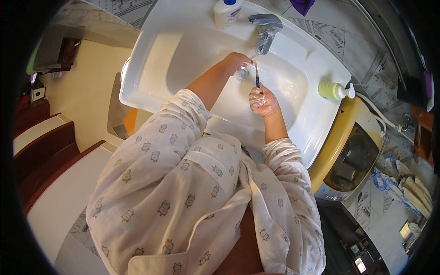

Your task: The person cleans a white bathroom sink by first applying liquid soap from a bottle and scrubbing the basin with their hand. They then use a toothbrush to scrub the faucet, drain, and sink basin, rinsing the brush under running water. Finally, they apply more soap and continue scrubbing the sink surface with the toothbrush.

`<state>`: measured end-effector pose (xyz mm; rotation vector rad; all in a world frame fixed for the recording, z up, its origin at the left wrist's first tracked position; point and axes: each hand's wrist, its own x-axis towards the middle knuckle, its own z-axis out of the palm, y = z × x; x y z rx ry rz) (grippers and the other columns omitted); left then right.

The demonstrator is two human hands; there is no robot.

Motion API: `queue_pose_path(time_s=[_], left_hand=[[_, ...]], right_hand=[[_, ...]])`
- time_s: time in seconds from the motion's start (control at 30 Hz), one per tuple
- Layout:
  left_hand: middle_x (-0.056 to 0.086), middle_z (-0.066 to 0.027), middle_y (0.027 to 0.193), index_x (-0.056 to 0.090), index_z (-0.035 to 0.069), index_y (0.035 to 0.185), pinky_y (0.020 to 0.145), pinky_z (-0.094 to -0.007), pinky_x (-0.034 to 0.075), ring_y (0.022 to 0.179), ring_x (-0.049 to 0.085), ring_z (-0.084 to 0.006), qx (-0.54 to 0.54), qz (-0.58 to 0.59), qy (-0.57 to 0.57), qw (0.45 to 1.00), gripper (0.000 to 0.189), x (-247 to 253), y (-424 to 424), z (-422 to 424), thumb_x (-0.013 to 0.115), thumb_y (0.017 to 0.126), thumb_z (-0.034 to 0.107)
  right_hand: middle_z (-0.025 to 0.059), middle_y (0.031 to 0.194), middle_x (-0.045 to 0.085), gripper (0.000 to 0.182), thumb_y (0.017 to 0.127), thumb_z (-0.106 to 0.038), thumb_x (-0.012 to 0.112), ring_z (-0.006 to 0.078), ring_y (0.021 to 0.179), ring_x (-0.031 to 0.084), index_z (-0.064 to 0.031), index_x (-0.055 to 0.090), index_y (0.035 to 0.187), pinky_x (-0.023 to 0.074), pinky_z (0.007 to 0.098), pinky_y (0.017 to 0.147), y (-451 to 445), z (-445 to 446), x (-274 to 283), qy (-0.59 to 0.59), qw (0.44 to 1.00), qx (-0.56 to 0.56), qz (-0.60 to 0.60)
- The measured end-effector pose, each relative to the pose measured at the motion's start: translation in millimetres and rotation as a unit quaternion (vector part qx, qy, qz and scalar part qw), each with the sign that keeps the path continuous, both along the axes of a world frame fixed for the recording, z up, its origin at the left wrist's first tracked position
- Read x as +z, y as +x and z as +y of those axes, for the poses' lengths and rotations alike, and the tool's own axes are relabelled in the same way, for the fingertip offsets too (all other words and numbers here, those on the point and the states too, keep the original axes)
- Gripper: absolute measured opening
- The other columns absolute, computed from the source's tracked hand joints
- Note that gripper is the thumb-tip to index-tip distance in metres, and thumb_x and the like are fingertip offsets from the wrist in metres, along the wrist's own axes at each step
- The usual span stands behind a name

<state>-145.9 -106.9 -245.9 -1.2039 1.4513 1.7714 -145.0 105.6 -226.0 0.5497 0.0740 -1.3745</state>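
Over a white washbasin [151,68], my right hand [264,101], wet with suds, grips the dark lower handle of a toothbrush [257,74]. The brush stands with its head up, below the spout of a chrome faucet [266,29] that has foam on its body. My left hand [239,62] reaches in from the left, its fingertips at the bristle end; whether they pinch it is not plain. A thin stream of water shows by the fingertips. The round metal drain [242,73] lies just below my left fingers.
A white bottle with a blue cap [227,13] stands on the basin's back ledge. A green pump bottle [331,91] is at the right rim, beside a yellow-topped washing machine [347,151]. Folded cloths [405,189] are at the far right, wooden stairs [48,154] at left.
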Motion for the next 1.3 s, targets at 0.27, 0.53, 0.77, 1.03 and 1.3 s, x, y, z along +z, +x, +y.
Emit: queue_pose_path(time_s=[0.27,0.53,0.77,1.03,1.3], left_hand=[[0.049,0.0005,0.126,0.066,0.025,0.104,0.098,-0.0538,0.023,0.119,0.034,-0.0218,0.038,0.013,0.139,0.99,0.039,6,12,-7,0.046,0.083,0.051],[0.051,-0.0009,0.121,0.064,0.024,0.1,0.095,-0.0471,0.03,0.116,0.035,-0.0212,0.08,-0.033,0.061,0.994,0.027,-12,13,7,0.059,0.08,0.041],[0.054,-0.0038,0.106,0.06,0.019,0.103,0.087,-0.0439,0.038,0.099,0.046,-0.0201,0.122,-0.009,0.071,0.99,0.038,-14,26,9,0.07,0.071,0.039],[0.058,-0.0035,0.092,0.06,0.014,0.099,0.077,-0.0439,0.041,0.084,0.049,-0.0192,0.091,-0.024,-0.101,0.991,0.035,-22,37,-16,0.07,0.072,0.036],[0.062,-0.009,0.099,0.064,0.008,0.101,0.07,-0.038,0.048,0.084,0.057,-0.0223,-0.198,0.164,-0.283,0.924,0.033,-50,65,-33,0.062,0.076,0.029]], right_hand=[[-0.0033,0.047,0.035,0.043,0.091,-0.048,0.041,0.0101,0.037,0.028,-0.0136,0.048,0.067,0.0236,0.0243,0.036,1,2,8,0.168,0.98,0.029,0.104],[-0.0045,0.046,0.028,0.051,0.086,-0.062,0.04,0.0098,0.035,0.021,-0.0145,0.041,0.067,0.0168,0.0259,0.036,1,-17,17,0.459,0.688,0.188,0.53],[-0.0026,0.047,0.032,0.05,0.088,-0.059,0.041,0.0124,0.035,0.024,-0.0125,0.045,0.07,0.0209,0.0281,0.038,1,-18,24,0.421,0.737,0.214,0.483],[0.0122,0.114,0.059,0.042,0.095,-0.041,0.03,0.0312,0.107,0.055,-0.0136,0.057,0.112,0.0456,0.0413,0.085,-2,-10,-4,0.401,0.31,0.468,0.724],[0.0081,0.112,0.061,0.041,0.095,-0.042,0.03,0.0259,0.106,0.057,-0.0175,0.058,0.112,0.0459,0.0403,0.085,-9,-21,-8,0.402,0.293,0.478,0.724]])
